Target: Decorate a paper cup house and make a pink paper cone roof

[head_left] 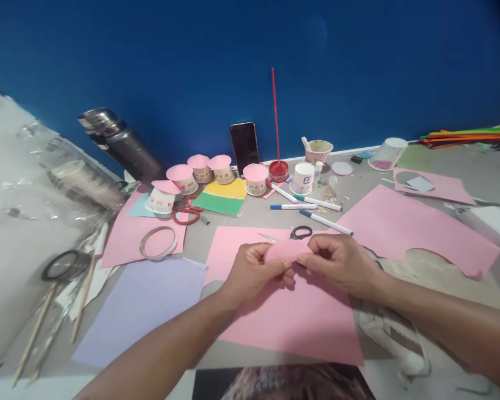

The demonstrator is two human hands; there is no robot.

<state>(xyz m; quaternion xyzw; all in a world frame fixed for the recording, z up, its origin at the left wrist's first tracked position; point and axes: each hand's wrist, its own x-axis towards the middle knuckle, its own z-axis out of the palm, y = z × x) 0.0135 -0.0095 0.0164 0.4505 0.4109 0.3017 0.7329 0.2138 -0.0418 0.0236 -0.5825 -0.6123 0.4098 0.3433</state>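
Observation:
Between both hands is a small curved piece of pink paper [286, 251], rounded along its top edge. My left hand [256, 269] pinches its left and lower side, thumb on the front. On the right, my right hand [337, 260] grips the other side with thumb and fingers. Beneath them lies a large pink sheet [291, 328] with a curved cut at its left edge. Black-handled scissors [301, 232] rest just beyond the paper, their blades partly hidden. Several decorated paper cups [256, 183] with pink round tops stand farther back.
Markers [294, 206] lie behind the hands. A white cup [303, 179], a phone [245, 145] and a red stick in a red base [279, 171] stand near the wall. Left are a tape roll [174, 244], red scissors [187, 214], a lilac sheet [145, 311] and a dark flask [125, 145].

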